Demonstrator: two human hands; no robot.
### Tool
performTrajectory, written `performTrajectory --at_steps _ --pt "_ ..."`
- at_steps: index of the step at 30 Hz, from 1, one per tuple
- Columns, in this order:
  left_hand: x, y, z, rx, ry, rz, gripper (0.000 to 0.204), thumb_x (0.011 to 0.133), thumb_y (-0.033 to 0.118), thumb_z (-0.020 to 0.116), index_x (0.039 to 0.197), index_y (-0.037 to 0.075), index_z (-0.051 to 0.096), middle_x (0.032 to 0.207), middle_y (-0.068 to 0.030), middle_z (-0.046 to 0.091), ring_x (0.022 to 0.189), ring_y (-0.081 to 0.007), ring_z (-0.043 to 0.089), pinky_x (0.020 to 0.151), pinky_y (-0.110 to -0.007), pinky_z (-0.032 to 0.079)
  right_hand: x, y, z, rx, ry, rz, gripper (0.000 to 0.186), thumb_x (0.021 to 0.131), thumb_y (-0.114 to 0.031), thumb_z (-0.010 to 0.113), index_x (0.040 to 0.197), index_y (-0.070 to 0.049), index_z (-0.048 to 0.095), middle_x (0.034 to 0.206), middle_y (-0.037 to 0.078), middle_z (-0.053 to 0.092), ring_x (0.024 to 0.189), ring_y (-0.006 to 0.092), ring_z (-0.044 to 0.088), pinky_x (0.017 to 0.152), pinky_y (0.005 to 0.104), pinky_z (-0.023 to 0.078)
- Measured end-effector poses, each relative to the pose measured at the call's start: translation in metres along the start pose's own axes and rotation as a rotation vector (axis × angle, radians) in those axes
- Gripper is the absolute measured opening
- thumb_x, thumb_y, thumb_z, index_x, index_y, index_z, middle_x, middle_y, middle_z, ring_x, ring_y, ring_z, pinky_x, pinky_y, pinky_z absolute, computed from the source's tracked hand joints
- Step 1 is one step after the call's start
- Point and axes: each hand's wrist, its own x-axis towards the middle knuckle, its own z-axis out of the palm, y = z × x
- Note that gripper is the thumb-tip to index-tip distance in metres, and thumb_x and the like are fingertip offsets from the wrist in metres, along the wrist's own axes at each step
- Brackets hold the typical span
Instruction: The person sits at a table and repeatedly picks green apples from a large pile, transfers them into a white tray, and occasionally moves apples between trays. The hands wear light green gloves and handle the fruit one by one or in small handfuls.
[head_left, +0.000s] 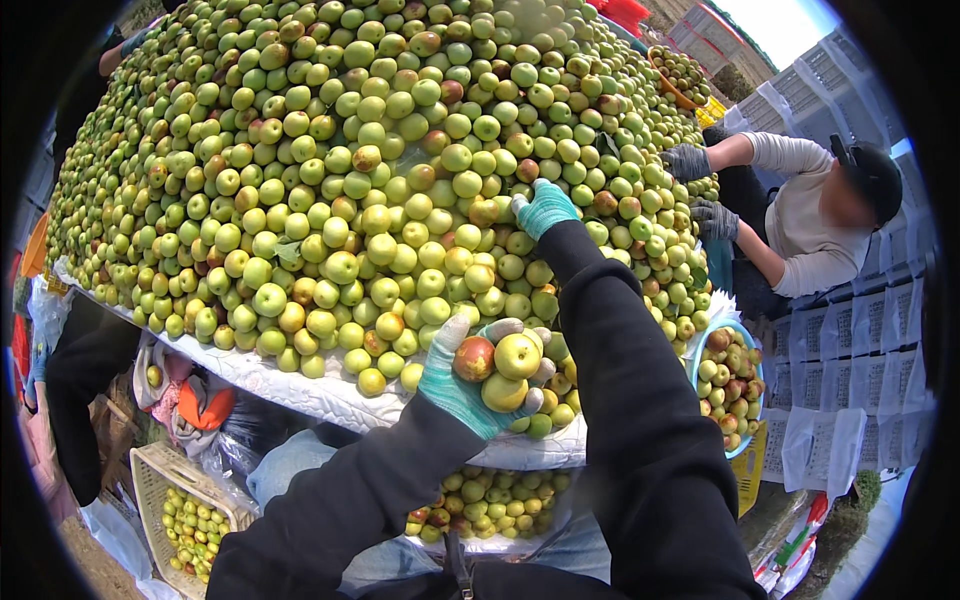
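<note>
A big heap of round green jujubes [340, 267], some with reddish-brown patches, spreads in front of me on a white quilted cloth [250, 375]. My left hand [462, 385], in a turquoise glove with pale fingertips, cups several jujubes [517, 356] at the heap's near edge, palm up and fingers curled round them. Farther out, my right hand [548, 208], gloved the same, reaches onto the heap. Its thumb and forefinger stand apart against the fruit, beside a reddish jujube [527, 170]; no fruit shows between them, and the other fingers are mostly hidden.
At right stands a blue-rimmed basin [727, 388] of redder jujubes. Below my arms lies another batch of jujubes [490, 503]; a beige crate [185, 470] holds more at lower left. A grey-gloved person [815, 215] works at right before stacked grey crates [850, 335].
</note>
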Motion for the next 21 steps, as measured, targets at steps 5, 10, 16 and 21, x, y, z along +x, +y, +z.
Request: performTrajectory --at_steps 5,10,16,21 --pt "0.0 -0.006 -0.007 -0.098 -0.005 -0.088 0.053 0.084 0.055 0.053 0.111 0.011 0.063 0.132 -0.0162 0.049 0.107 -0.0396 0.054 0.074 -0.047 0.049 0.016 -0.002 -0.005 0.033 -0.265 -0.053 0.061 0.086 -0.048 0.052 0.128 -0.004 0.045 0.127 0.02 0.054 0.116 0.0337 0.054 0.098 0.0427 0.042" --pt "0.004 -0.01 -0.01 -0.022 -0.12 -0.175 0.054 0.089 0.053 0.048 0.118 0.008 0.059 0.135 -0.0152 0.045 0.115 -0.042 0.051 0.077 -0.048 0.05 -0.005 0.007 -0.014 0.131 -0.303 -0.341 0.047 0.088 -0.043 0.051 0.125 -0.014 0.047 0.117 0.02 0.06 0.11 0.0364 0.056 0.095 0.0436 0.044" --pt "0.003 -0.012 -0.015 -0.094 -0.128 -0.251 0.057 0.089 0.051 0.05 0.121 0.004 0.056 0.136 -0.0192 0.043 0.117 -0.0452 0.048 0.077 -0.05 0.051 -0.024 0.053 -0.015 0.025 -0.066 -0.479 0.021 0.085 -0.025 0.063 0.093 -0.006 0.064 0.085 0.018 0.065 0.077 0.032 0.064 0.071 0.0414 0.051" --pt "0.005 -0.018 -0.02 -0.072 -0.164 -0.312 0.061 0.089 0.052 0.051 0.125 0.003 0.052 0.138 -0.018 0.041 0.119 -0.045 0.047 0.071 -0.046 0.056 0.001 0.034 -0.004 0.382 0.023 -0.207 0.025 0.087 -0.022 0.063 0.106 -0.006 0.068 0.074 0.011 0.068 0.061 0.0181 0.062 0.062 0.032 0.051"
